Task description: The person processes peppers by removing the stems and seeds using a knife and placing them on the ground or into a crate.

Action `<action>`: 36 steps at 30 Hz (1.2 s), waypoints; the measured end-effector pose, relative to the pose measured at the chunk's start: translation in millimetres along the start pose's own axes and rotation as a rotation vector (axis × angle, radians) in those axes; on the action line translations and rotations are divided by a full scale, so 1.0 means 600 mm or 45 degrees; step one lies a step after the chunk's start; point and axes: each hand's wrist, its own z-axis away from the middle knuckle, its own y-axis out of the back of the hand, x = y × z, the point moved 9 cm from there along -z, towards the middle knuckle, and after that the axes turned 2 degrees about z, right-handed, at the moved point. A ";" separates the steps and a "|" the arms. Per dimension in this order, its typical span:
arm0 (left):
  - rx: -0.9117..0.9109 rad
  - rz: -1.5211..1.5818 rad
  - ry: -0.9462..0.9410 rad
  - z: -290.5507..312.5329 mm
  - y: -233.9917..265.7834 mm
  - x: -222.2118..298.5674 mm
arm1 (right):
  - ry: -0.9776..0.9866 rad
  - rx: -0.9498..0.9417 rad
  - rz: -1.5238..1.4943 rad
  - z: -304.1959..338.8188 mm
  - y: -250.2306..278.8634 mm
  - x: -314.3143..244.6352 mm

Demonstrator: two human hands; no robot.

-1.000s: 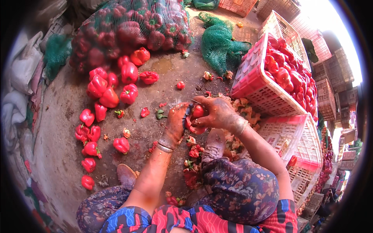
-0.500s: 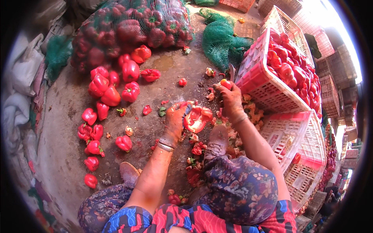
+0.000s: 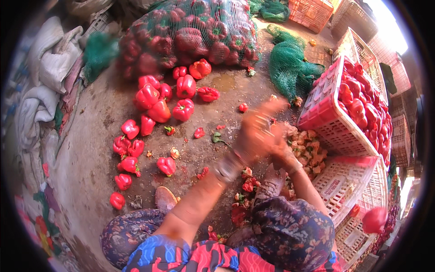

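My left hand [image 3: 253, 133] is smeared by motion, its fingers stretched out toward the upper right with nothing visible in them. Just beneath and beside it is my right hand [image 3: 283, 152], partly covered by the left; its fingers and anything in them are hidden. To the far right, a red bell pepper [image 3: 375, 220] hangs in the air in front of the tilted crate [image 3: 344, 181]. Several whole red bell peppers [image 3: 158, 111] lie on the ground left of my hands. Pale pepper cores [image 3: 310, 152] are heaped beyond my right wrist.
A green mesh sack [image 3: 190, 38] full of red peppers lies at the back. An upright crate [image 3: 331, 122] of red peppers stands at right. Crumpled green netting [image 3: 292, 63] rests beside it. White sacks [image 3: 52, 59] line the left side. Scraps dot the concrete floor [image 3: 90, 154].
The opened red pepper has left my left hand, which has swung right across my right hand. My right hand has come lower; its knife no longer shows. A pepper now appears airborne at right.
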 end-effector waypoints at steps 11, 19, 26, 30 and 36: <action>0.467 -1.221 0.714 0.158 0.426 -0.352 | 0.230 -0.300 0.974 -0.004 -0.048 0.020; 0.345 -0.337 0.493 0.097 0.196 -0.223 | 0.999 -0.261 1.328 0.038 -0.168 -0.084; 0.442 -0.316 0.285 0.077 0.131 -0.116 | 1.202 -0.247 1.358 0.071 -0.156 -0.096; 0.352 0.137 0.536 0.101 0.104 -0.143 | 1.245 -0.252 1.186 0.085 -0.151 -0.095; 0.423 0.709 0.898 0.126 0.083 -0.169 | 1.400 -0.223 1.353 0.077 -0.155 -0.104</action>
